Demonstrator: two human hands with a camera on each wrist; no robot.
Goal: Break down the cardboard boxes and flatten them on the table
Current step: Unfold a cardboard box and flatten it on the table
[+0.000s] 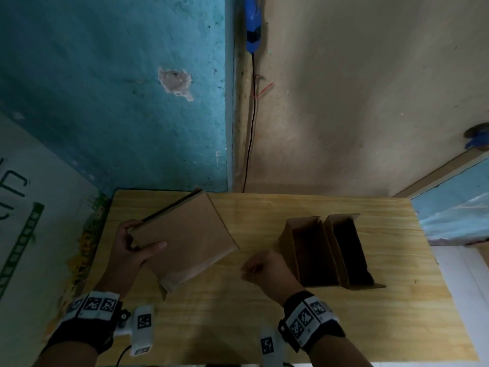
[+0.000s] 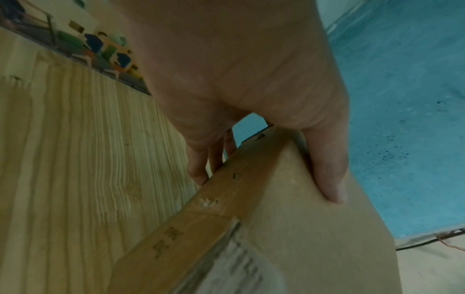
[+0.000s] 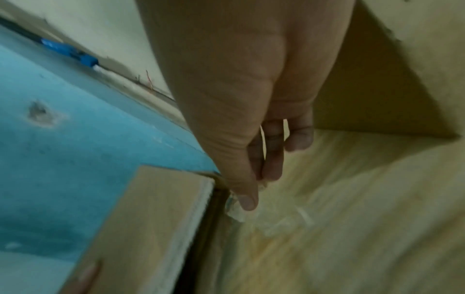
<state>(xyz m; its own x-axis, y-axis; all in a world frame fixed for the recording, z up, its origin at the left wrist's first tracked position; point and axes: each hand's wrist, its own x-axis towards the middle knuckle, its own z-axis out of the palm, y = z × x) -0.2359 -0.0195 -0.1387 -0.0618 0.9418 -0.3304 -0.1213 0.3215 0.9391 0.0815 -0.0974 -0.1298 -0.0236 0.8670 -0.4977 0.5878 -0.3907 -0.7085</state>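
A closed brown cardboard box (image 1: 185, 239) is tilted up over the left half of the wooden table (image 1: 264, 327). My left hand (image 1: 137, 245) grips its left corner, thumb (image 2: 329, 179) on the top face and fingers behind the edge; the box (image 2: 302, 238) fills the left wrist view. My right hand (image 1: 262, 268) is curled just right of the box. In the right wrist view its thumb and fingers pinch a crumpled strip of clear tape (image 3: 235, 210) beside the box (image 3: 151, 218). Two open boxes (image 1: 309, 250) (image 1: 349, 247) stand side by side on the right.
The table stands in a corner between a blue wall (image 1: 105, 102) and a beige wall (image 1: 370, 102), with a black cable (image 1: 251, 128) hanging down the corner. A white printed board (image 1: 26, 207) leans at the left. A plastic-covered blue panel (image 1: 455, 197) is at the right.
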